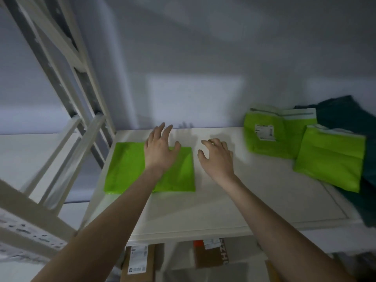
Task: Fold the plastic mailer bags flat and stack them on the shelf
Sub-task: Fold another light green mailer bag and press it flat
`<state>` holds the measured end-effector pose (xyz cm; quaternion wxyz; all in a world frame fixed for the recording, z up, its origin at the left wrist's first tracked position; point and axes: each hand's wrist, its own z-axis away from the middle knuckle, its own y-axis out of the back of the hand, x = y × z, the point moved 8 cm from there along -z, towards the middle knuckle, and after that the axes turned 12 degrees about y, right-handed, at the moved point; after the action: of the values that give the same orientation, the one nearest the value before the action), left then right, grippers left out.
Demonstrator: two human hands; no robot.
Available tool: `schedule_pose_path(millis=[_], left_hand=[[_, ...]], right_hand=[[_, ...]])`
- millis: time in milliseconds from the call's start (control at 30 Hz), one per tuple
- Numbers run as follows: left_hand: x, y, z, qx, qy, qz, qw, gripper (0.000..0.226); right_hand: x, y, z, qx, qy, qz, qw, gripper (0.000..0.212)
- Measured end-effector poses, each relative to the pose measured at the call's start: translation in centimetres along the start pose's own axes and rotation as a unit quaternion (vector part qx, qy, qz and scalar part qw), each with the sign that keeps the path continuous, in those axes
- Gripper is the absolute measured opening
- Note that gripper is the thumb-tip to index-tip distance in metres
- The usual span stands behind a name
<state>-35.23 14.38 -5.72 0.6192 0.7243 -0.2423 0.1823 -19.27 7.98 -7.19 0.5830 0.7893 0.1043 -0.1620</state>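
A flat, folded lime-green plastic mailer bag (130, 169) lies at about 9 o'clock on the white shelf board (213, 204). The left hand (159, 148) hovers over its right part with fingers spread, grasping nothing; whether the palm touches the bag cannot be told. The right hand (216, 156), at the centre, is loosely curled and empty over bare shelf. At 3 o'clock lie two more lime-green mailer bags, one with a white label (264, 135) and one plain (329, 161), both blurred, resting on dark teal fabric (345, 112) cut off by the frame. At 6 o'clock, brown cardboard boxes (138, 263) sit partly hidden under the shelf.
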Motion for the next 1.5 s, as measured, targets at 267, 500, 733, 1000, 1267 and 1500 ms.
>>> schedule_pose_path(millis=[267, 500, 733, 1000, 1267, 1500], left_hand=[[11.5, -5.8, 2.1, -0.025, -0.044, 0.04, 0.998, 0.056], [22.1, -11.7, 4.1, -0.046, -0.088, 0.069, 0.993, 0.056], [29.3, -18.5, 6.4, -0.111, -0.114, 0.124, 0.979, 0.058], [32.8, -26.3, 8.3, -0.23, -0.084, 0.11, 0.963, 0.065], [33.2, -31.1, 9.3, -0.308, -0.03, 0.071, 0.948, 0.067], [34.1, -30.8, 9.4, -0.251, -0.062, 0.124, 0.958, 0.053]], right_hand=[[10.7, 7.4, 1.9, 0.043, -0.04, 0.012, 0.998, 0.041], [21.2, 14.5, 4.0, 0.082, -0.076, 0.053, 0.992, 0.042], [31.0, 17.7, 6.6, 0.089, -0.135, 0.017, 0.987, 0.046], [38.9, 18.5, 10.1, 0.092, -0.217, -0.027, 0.972, 0.036], [42.1, 16.7, 12.1, 0.079, -0.268, -0.097, 0.955, 0.054], [42.2, 16.2, 11.9, 0.137, -0.261, -0.172, 0.94, 0.058]])
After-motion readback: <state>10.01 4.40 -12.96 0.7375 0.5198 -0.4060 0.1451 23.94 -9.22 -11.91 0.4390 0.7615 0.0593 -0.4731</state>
